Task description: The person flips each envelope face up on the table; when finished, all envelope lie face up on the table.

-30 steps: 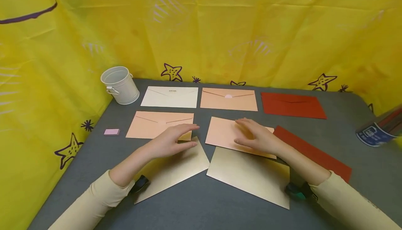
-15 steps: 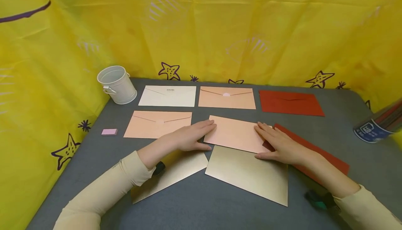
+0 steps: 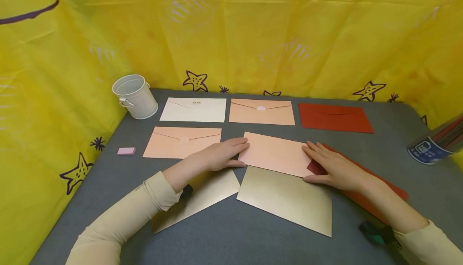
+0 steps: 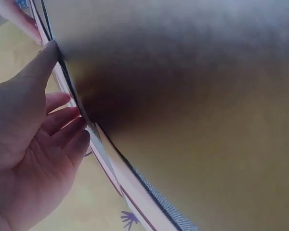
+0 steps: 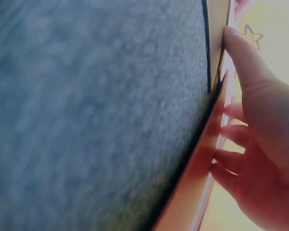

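Between my hands lies a plain pale pink envelope [image 3: 276, 154], slightly turned on the table. My left hand [image 3: 224, 155] touches its left edge, fingers stretched out and thumb apart. At its right end, my right hand [image 3: 334, 170] rests with extended fingers on the envelope's edge and on a red envelope [image 3: 376, 194]. A darker red corner shows beneath the right palm. In front, a gold envelope [image 3: 289, 200] lies partly under the pink one; another gold envelope [image 3: 206, 202] is partly hidden by my left forearm. Both wrist views show fingertips right at the envelope edges.
A white envelope [image 3: 193, 114], a peach envelope [image 3: 262, 117] and a red envelope [image 3: 334, 122] form the back row. Another pink envelope [image 3: 170, 144] lies left, near an eraser [image 3: 126, 151]. A white bucket [image 3: 135, 100] stands back left, a blue-labelled container [image 3: 427, 152] right.
My left hand has moved right to the pink envelope's left edge. My right hand has shifted right to its other end. Lately the pink envelope and the nearer red one have slid slightly right.
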### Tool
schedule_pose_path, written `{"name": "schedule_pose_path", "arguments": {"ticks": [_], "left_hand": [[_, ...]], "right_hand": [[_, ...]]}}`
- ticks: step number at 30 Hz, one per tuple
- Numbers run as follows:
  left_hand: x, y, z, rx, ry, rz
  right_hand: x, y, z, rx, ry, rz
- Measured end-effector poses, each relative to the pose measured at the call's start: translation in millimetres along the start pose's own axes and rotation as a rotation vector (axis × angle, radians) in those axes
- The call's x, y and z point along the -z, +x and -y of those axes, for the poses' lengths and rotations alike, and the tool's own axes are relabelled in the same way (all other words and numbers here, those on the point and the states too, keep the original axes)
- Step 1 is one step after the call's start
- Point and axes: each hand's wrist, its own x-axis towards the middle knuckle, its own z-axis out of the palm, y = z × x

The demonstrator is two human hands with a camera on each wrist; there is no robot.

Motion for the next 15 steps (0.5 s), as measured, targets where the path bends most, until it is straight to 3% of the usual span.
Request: {"name": "schedule_pose_path", "arguments": {"ticks": [9, 15], "left_hand": [[-1.4, -0.4, 0.1, -0.027, 0.061, -0.022], [-2.4, -2.0, 0.7, -0.067, 0.133, -0.034]], "right_hand": [[3.1, -11.0, -8.2, -0.048, -0.028, 0.006], [3.6, -14.1, -11.4, -0.02, -0.036, -0.009]]}}
